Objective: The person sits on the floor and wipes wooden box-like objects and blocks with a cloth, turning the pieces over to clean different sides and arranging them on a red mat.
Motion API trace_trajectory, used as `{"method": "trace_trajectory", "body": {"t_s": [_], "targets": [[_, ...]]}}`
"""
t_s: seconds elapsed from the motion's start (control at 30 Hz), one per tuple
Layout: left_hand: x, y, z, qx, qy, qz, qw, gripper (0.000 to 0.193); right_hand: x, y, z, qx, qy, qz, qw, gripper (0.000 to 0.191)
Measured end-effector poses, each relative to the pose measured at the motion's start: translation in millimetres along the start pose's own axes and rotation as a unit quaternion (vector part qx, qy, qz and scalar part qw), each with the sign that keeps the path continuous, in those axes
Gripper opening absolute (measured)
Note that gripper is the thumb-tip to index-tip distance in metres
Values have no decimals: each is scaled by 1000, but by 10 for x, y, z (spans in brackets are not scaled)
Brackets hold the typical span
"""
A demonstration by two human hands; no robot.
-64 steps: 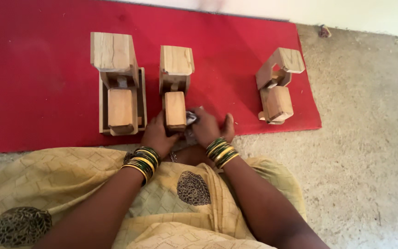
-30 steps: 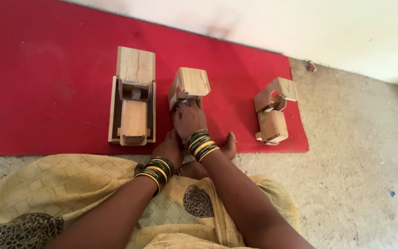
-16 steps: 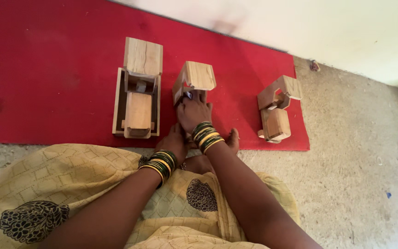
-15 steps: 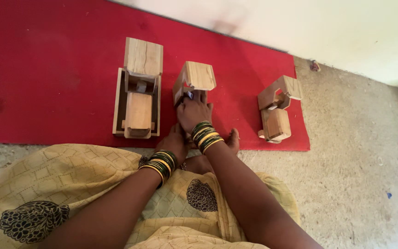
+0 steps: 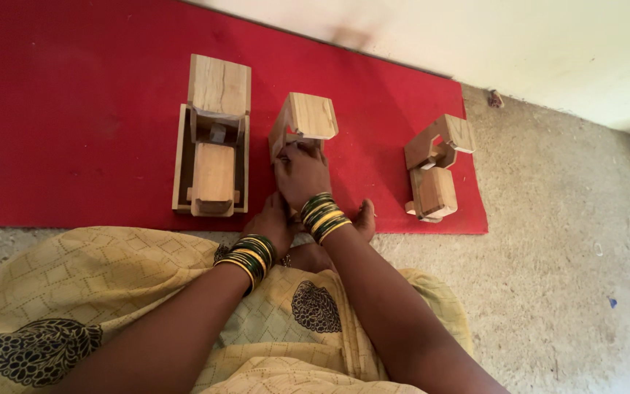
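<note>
Right hand: right hand [image 5: 302, 172] lies over the near part of the middle wooden block piece [image 5: 305, 121], fingers curled onto it.
Left hand: left hand [image 5: 275, 222], near side, partly hidden (grip cannot be told).
Mat: red mat [image 5: 74, 95]; its near edge runs just beside the wrists.
Left: wooden tray assembly [image 5: 213, 146], just beside.
Right: third wooden piece [image 5: 435, 168], at the mat's right edge, well apart.
Open room: bare mat far left; concrete floor [image 5: 570, 255] right.
</note>
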State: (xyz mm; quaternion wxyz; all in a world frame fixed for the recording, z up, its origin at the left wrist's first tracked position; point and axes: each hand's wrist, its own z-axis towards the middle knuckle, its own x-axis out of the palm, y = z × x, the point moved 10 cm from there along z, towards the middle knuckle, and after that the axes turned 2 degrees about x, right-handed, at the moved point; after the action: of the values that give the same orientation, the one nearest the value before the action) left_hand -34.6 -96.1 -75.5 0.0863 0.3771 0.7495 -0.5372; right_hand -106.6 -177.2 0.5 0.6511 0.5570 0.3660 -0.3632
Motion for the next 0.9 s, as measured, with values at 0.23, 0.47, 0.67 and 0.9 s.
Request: {"method": "trace_trajectory", "body": {"t_s": [0.23, 0.47, 0.67, 0.9], "targets": [[-38, -14, -49, -20, 17, -22, 999, 88, 141, 74, 26, 6, 74, -126, 989, 33], [-36, -1, -25, -22, 17, -32, 999, 93, 349, 45, 123, -16, 158, -205, 966, 35], [-3, 16, 18, -13, 4, -15, 1000, 81, 325, 13, 174, -72, 147, -134, 977, 34], [32, 23, 17, -20, 19, -24, 999, 86, 188, 11, 120, -10, 83, -121, 989, 29]]}}
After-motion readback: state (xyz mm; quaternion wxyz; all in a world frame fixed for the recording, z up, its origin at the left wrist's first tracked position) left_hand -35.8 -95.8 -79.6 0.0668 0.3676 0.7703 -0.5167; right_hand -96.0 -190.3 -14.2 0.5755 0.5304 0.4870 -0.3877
